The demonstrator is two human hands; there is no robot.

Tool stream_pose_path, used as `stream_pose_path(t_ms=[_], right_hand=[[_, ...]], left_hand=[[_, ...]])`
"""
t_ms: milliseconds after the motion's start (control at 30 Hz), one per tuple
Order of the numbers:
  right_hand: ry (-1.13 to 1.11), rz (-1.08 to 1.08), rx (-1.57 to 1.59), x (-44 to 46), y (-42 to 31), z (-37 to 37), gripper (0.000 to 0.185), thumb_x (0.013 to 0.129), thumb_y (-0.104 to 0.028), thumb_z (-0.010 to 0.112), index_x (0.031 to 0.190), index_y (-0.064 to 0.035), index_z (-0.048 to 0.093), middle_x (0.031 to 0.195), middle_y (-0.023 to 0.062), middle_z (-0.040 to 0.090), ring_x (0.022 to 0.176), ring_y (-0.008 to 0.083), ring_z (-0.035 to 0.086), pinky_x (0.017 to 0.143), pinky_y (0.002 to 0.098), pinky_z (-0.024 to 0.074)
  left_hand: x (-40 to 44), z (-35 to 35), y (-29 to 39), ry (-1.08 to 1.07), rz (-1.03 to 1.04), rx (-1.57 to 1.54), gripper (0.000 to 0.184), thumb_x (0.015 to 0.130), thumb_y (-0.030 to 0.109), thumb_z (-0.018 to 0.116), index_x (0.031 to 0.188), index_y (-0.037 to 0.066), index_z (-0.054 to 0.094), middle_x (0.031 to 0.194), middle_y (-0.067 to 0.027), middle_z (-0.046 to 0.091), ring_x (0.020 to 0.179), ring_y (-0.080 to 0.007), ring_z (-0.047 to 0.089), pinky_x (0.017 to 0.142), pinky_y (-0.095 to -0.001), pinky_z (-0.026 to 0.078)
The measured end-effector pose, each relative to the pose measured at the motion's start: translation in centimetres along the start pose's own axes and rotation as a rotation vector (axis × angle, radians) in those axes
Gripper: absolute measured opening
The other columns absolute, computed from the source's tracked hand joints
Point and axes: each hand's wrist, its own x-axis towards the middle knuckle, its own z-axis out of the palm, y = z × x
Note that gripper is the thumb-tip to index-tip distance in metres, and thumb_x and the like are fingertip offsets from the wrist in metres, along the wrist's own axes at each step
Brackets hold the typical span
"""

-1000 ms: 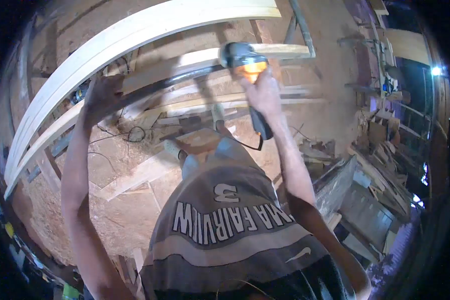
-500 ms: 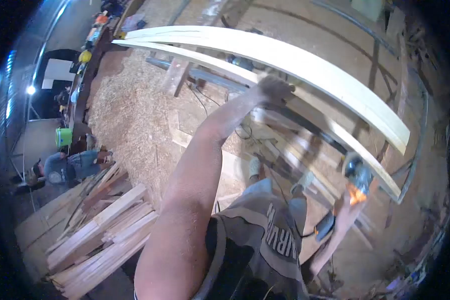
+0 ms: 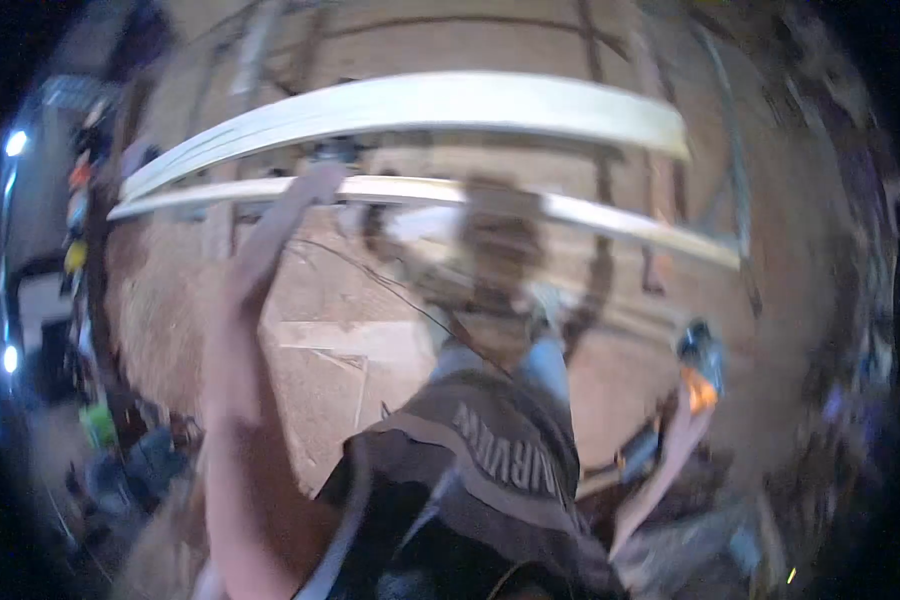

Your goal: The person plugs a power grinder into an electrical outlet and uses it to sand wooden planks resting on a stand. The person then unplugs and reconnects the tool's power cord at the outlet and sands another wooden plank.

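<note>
Two long, pale curved wooden boards run across in front of me. The far, wider board (image 3: 490, 100) lies beyond the narrower near board (image 3: 630, 222). My left hand (image 3: 318, 184) is at the near board, left of its middle, its fingers smeared by motion. Down at the right, my right hand (image 3: 701, 400) is closed around a corded angle grinder (image 3: 700, 348) with a dark round head and an orange part. The grinder is apart from both boards. A dark brown blurred patch covers part of the near board's middle; I cannot make out what it is.
Shavings (image 3: 170, 310) cover the ground at the left. A dark cord (image 3: 370, 275) runs past my legs, near a flat piece of wood (image 3: 355, 338). Another person (image 3: 140, 465) is low at the far left, near a green container (image 3: 98, 425).
My view has turned and blurred, so the boards lie more level across it. My left hand has shifted left along the near board. The right hand still holds the grinder, now farther from the board.
</note>
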Motion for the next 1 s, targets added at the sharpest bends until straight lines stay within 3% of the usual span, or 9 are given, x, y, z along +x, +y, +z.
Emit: stream_pose_path(t_ms=[67,100,200,267,400,600,733,767,1000], right_hand=[[0.017,0.05,-0.08,0.9,0.7,1.7,0.034,0.096,-0.026,0.069,0.12,-0.0049,0.059,0.086,0.0006,0.06,0.07,0.0102,0.058,0.062,0.0283,0.0495],[-0.018,0.033,-0.119,1.2,0.3,2.7,0.037,0.095,-0.026,0.069,0.123,-0.004,0.058,0.089,0.0021,0.061,0.075,0.0117,0.06,0.066,0.0293,0.0512],[-0.091,-0.106,-0.286,1.9,-4.4,7.0,0.051,0.092,-0.034,0.069,0.125,0.0024,0.056,0.101,0.0192,0.071,0.095,0.0323,0.07,0.085,0.0422,0.0537],[-0.218,-0.126,-0.37,3.9,-4.1,10.2,0.057,0.09,-0.037,0.069,0.127,0.0042,0.055,0.108,0.028,0.07,0.105,0.0405,0.069,0.09,0.045,0.0527],[-0.231,-0.171,-0.465,3.8,-7.5,16.2,0.07,0.09,-0.039,0.068,0.132,0.0136,0.047,0.096,0.0337,0.069,0.094,0.0491,0.068,0.083,0.0551,0.0545],[-0.455,-0.211,-0.537,1.4,-13.9,23.6,0.073,0.083,-0.038,0.076,0.124,0.014,0.044,0.086,0.0289,0.07,0.084,0.0453,0.071,0.074,0.0526,0.0564],[-0.513,-0.231,-0.621,1.4,-14.4,21.0,0.079,0.079,-0.037,0.079,0.126,0.0139,0.042,0.081,0.0292,0.068,0.079,0.0453,0.07,0.071,0.0516,0.0569],[-0.42,-0.314,-0.701,1.9,-12.0,20.4,0.086,0.077,-0.041,0.081,0.129,0.013,0.041,0.073,0.0241,0.069,0.072,0.0417,0.071,0.068,0.0505,0.058],[-0.197,-0.178,-0.687,5.7,-7.9,13.5,0.081,0.08,-0.043,0.078,0.126,0.0133,0.043,0.076,0.0259,0.07,0.073,0.0441,0.071,0.063,0.0511,0.0575]], left_hand=[[-2.0,-4.9,6.2,0.044,0.009,0.059,0.028,0.073,0.018,0.074,0.098,0.006,0.073,0.093,-0.0202,0.073,0.087,-0.0385,0.07,0.08,-0.0498,0.056],[-1.2,-4.9,6.8,-0.138,-0.175,0.041,0.025,0.072,0.012,0.068,0.095,0.002,0.072,0.096,-0.0233,0.072,0.096,-0.0395,0.07,0.084,-0.0539,0.054],[-3.8,-5.3,9.9,0.213,-0.08,-0.079,0.043,0.08,0.023,0.074,0.118,0.008,0.065,0.093,-0.0219,0.072,0.09,-0.0411,0.07,0.076,-0.0527,0.056],[-4.1,-5.9,10.8,0.247,-0.086,-0.144,0.04,0.08,0.026,0.076,0.116,0.011,0.065,0.095,-0.0194,0.073,0.091,-0.04,0.07,0.08,-0.052,0.055],[-3.8,-5.5,11.1,0.27,-0.131,-0.299,0.038,0.082,0.031,0.078,0.111,0.012,0.064,0.098,-0.0171,0.074,0.093,-0.0387,0.07,0.083,-0.0517,0.054],[-3.1,-3.7,10.1,0.261,-0.123,-0.203,0.046,0.08,0.036,0.08,0.115,0.01,0.064,0.103,-0.0175,0.072,0.096,-0.0373,0.07,0.083,-0.0491,0.054],[-3.0,-1.4,8.5,0.268,-0.145,-0.153,0.055,0.079,0.031,0.081,0.125,0.007,0.062,0.105,-0.0194,0.072,0.099,-0.0388,0.069,0.086,-0.0489,0.054],[-3.1,-0.9,8.3,0.28,-0.132,-0.161,0.056,0.078,0.029,0.082,0.125,0.006,0.062,0.107,-0.0199,0.071,0.1,-0.039,0.069,0.087,-0.0487,0.054],[-3.5,-0.1,7.5,0.306,-0.08,-0.159,0.061,0.073,0.017,0.084,0.127,0.006,0.058,0.109,-0.0193,0.069,0.101,-0.0402,0.067,0.086,-0.05,0.053]])
